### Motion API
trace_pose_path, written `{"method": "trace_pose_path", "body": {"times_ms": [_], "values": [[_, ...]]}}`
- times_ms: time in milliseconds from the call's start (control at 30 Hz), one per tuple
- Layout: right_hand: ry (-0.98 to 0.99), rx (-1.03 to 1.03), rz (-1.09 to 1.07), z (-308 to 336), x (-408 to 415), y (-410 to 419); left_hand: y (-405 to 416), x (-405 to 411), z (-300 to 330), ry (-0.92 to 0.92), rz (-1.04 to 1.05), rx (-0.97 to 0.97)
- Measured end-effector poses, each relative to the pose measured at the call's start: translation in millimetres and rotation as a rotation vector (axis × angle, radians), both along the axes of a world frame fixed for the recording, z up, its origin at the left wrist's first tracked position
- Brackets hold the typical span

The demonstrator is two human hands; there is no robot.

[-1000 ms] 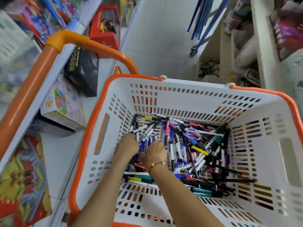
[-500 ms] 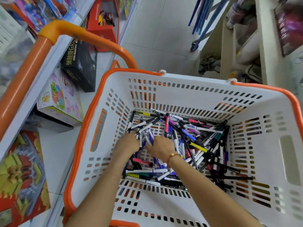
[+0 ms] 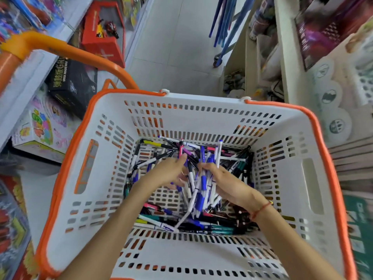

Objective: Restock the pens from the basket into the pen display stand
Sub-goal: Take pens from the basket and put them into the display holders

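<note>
At far left an orange handle arches over shelves of boxed toys. The white basket with an orange rim fills the middle. Inside it, the left hand is spread loosely, fingers apart, touching the pens but gripping none clearly. Just right of it, the right hand is clenched around a bundle of blue-and-white pens, lifted above the loose pens on the basket floor. A red bracelet circles the right wrist.

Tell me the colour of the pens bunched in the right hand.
White barrels with blue grips, the bunch of pens in the right hand, seen in the head view.
</note>
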State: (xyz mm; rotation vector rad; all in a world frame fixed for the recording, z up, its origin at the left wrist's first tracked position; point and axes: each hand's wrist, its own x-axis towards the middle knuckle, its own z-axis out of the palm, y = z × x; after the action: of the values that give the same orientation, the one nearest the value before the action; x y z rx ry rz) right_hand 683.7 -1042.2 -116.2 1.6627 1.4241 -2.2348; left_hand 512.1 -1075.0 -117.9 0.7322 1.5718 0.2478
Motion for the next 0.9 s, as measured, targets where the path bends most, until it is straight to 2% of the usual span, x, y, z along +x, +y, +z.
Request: {"method": "trace_pose_path", "body": {"times_ms": [100,267,367,500,767,900], "values": [[0.068,-0.005,-0.010,6.4,1.5,5.1,0.3,9.1,11.1,-0.185,0.164,-0.016],[0.051,0.116,-0.064,1.3,-0.7,18.8,-5.8,-2.8,23.2,-0.191,-0.078,-0.032],[0.053,0.150,-0.073,5.8,-3.0,19.9,-4.2,-3.0,24.6,-0.229,-0.146,0.076],[0.044,0.164,-0.118,7.9,2.0,23.8,-4.9,-3.4,15.6,-0.150,-0.157,0.240],[0.090,0.191,-0.331,13.1,12.8,37.7,-2.9,-9.5,15.9,-0.498,-0.045,0.138],[0.065,0.227,-0.313,11.1,17.6,41.8,-2.8,-8.4,17.4,-0.549,-0.068,0.150]]}}
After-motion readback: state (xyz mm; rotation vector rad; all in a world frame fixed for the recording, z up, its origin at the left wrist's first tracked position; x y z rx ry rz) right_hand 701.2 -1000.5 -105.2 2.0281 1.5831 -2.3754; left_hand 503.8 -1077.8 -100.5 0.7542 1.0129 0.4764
